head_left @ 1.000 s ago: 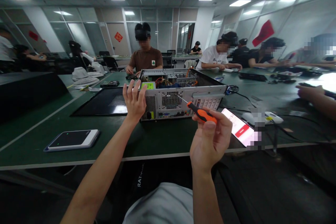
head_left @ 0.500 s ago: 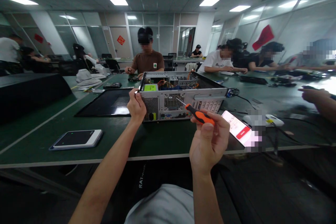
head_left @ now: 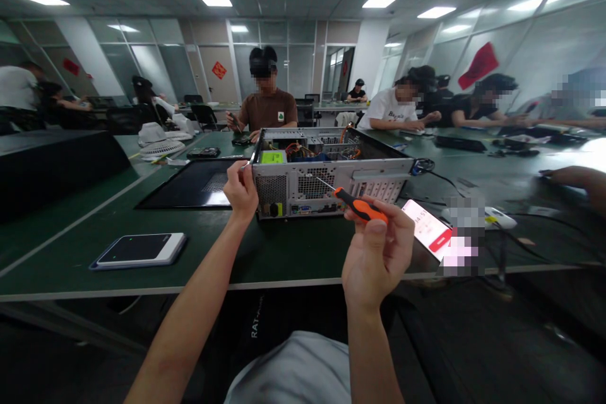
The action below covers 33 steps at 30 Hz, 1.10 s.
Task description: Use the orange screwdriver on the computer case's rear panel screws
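An open computer case point(head_left: 343, 172) lies on its side on the green table, its rear panel facing me and wires showing inside. My left hand point(head_left: 242, 192) is closed at the case's near left corner, thumb and fingers pinched together there; what lies between the fingertips is too small to make out. In my right hand point(head_left: 379, 252) is an orange and black screwdriver point(head_left: 362, 205), gripped by its handle. Its thin shaft points up and left in front of the fan grille point(head_left: 315, 183); whether the tip touches the grille cannot be told.
A black side panel point(head_left: 189, 186) lies left of the case. A white device point(head_left: 139, 249) is nearer the left front. Right of the case are a lit phone point(head_left: 428, 227), a power strip point(head_left: 499, 219) and cables. People sit opposite, and another person's hand point(head_left: 575, 178) is at far right.
My left hand has shifted slightly left and its fingers have moved at the case corner. The screwdriver is held nearly the same. At far right the other person's hand has moved down.
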Each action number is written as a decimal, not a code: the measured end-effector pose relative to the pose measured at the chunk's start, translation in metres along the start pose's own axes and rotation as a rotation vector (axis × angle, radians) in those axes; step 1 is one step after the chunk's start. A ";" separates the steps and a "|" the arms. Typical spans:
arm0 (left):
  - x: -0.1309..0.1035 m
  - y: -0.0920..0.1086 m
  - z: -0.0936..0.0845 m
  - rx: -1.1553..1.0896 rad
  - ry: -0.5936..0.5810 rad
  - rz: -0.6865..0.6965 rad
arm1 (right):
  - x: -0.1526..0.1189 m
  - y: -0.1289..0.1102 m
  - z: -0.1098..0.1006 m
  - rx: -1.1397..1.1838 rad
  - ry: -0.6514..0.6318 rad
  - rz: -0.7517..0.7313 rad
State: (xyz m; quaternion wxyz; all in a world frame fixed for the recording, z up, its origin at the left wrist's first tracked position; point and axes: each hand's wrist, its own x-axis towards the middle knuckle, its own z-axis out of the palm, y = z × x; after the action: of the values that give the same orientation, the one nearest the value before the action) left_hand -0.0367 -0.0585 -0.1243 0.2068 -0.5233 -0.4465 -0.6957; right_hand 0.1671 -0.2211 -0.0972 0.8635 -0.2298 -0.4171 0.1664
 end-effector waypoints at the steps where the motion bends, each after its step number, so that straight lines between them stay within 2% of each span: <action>1: 0.001 0.000 -0.001 -0.015 0.024 0.038 | 0.001 -0.001 -0.001 0.012 0.010 0.000; 4: 0.004 0.004 -0.004 -0.073 0.051 0.219 | 0.003 -0.003 -0.003 0.010 0.043 0.001; 6: 0.001 0.013 -0.005 -0.106 -0.011 0.365 | 0.006 -0.004 -0.004 0.006 0.069 -0.001; 10: -0.018 0.040 -0.003 -0.115 -0.346 0.616 | 0.009 -0.003 -0.004 0.071 0.099 0.003; 13: -0.038 0.056 0.002 -0.088 -0.544 0.774 | 0.010 -0.003 -0.005 0.068 0.105 0.018; 16: -0.055 0.062 0.008 -0.030 -0.742 0.767 | 0.011 -0.004 -0.006 0.048 0.111 0.016; 20: -0.064 0.063 0.016 -0.010 -1.023 0.632 | 0.011 -0.003 -0.007 0.056 0.123 0.018; 24: -0.065 0.068 0.015 -0.004 -1.190 0.535 | 0.011 -0.002 -0.007 0.061 0.132 0.028; 29: -0.064 0.075 0.011 -0.027 -1.271 0.503 | 0.009 -0.003 -0.007 0.101 0.111 0.027; 31: -0.062 0.074 0.009 -0.047 -1.254 0.503 | 0.010 -0.004 -0.008 0.111 0.106 0.019; 33: -0.057 0.069 0.006 -0.060 -1.186 0.502 | 0.011 -0.005 -0.011 0.112 0.101 0.011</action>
State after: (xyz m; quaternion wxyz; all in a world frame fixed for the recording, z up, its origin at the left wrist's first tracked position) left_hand 0.0394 -0.0993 -0.1479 0.0668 -0.9132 -0.3293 -0.2305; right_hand 0.1826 -0.2224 -0.0932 0.8939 -0.1917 -0.3618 0.1823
